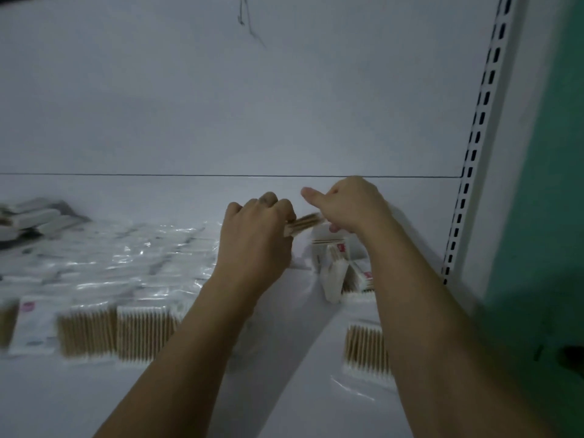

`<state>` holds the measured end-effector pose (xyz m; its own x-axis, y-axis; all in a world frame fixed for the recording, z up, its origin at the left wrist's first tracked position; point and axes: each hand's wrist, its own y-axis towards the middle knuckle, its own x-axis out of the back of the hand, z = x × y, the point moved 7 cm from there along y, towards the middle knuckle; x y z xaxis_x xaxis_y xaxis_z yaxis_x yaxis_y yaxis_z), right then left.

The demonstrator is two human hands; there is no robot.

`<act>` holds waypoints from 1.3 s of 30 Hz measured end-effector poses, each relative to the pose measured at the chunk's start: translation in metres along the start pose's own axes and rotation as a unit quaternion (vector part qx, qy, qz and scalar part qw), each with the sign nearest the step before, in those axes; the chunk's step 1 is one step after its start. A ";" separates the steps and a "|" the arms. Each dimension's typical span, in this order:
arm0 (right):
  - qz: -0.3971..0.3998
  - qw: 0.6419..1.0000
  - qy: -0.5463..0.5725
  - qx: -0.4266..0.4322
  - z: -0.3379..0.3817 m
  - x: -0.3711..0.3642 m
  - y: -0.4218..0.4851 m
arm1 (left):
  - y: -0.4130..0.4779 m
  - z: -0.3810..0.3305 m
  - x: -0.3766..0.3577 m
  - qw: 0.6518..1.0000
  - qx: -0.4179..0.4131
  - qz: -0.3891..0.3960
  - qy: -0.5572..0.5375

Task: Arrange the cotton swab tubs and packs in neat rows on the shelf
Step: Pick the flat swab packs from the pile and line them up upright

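Head view: we grip a cotton swab pack (305, 222) at either end with left hand (257, 235) and right hand (350, 207), above leaning packs (335, 267) on the shelf (284, 390); next, we judge, comes squaring it into their row.

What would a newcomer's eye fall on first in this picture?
Two hands meet mid-shelf: the left hand grips a blurred pack of swabs, the right hand at its other end. Below them a cluster of packs leans together untidily, while a flat row of packs lines the shelf front on the left.
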<state>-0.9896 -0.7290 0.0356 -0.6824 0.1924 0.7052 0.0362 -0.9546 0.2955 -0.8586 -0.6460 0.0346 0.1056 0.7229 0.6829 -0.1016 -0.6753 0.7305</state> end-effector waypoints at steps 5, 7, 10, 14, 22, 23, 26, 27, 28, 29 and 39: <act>0.055 0.986 0.155 -0.028 0.003 -0.011 -0.006 | 0.003 0.006 0.007 0.999 -0.016 -0.013 -0.042; 0.077 0.976 0.205 -0.012 0.005 -0.013 -0.009 | 0.003 0.004 0.003 0.997 -0.035 0.053 -0.038; 0.047 0.973 0.226 0.000 0.002 -0.015 -0.004 | 0.000 0.012 0.003 0.992 -0.016 0.122 -0.042; 0.018 0.994 0.090 0.050 0.007 -0.025 0.002 | -0.008 0.045 0.003 0.975 0.050 0.211 -0.044; 0.022 0.995 -0.066 0.069 0.020 -0.043 0.000 | -0.021 0.066 -0.015 0.939 0.083 0.333 -0.035; 0.032 0.997 -0.037 0.057 0.020 -0.044 -0.002 | -0.019 0.066 -0.014 0.946 0.080 0.312 -0.024; 0.010 0.997 0.068 0.021 0.017 -0.035 -0.004 | -0.013 0.067 -0.013 0.966 0.086 0.244 0.004; 0.000 0.994 0.106 0.011 0.018 -0.029 -0.005 | -0.012 0.067 -0.013 0.971 0.098 0.219 0.009; 0.004 0.987 0.164 0.001 0.019 -0.026 -0.006 | -0.010 0.068 -0.011 0.975 0.113 0.192 0.013; 0.015 0.974 0.226 -0.008 0.022 -0.023 -0.007 | -0.009 0.069 -0.008 0.978 0.129 0.166 0.015; 0.041 0.908 0.418 -0.008 0.054 -0.020 -0.009 | -0.005 0.061 0.018 0.969 0.187 -0.019 -0.160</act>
<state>-0.9374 -0.7125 0.0537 -0.9935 -0.1130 -0.0117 0.1065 -0.9623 0.2502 -0.7955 -0.6385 0.0435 0.4101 0.7056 0.5779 0.2683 -0.6989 0.6630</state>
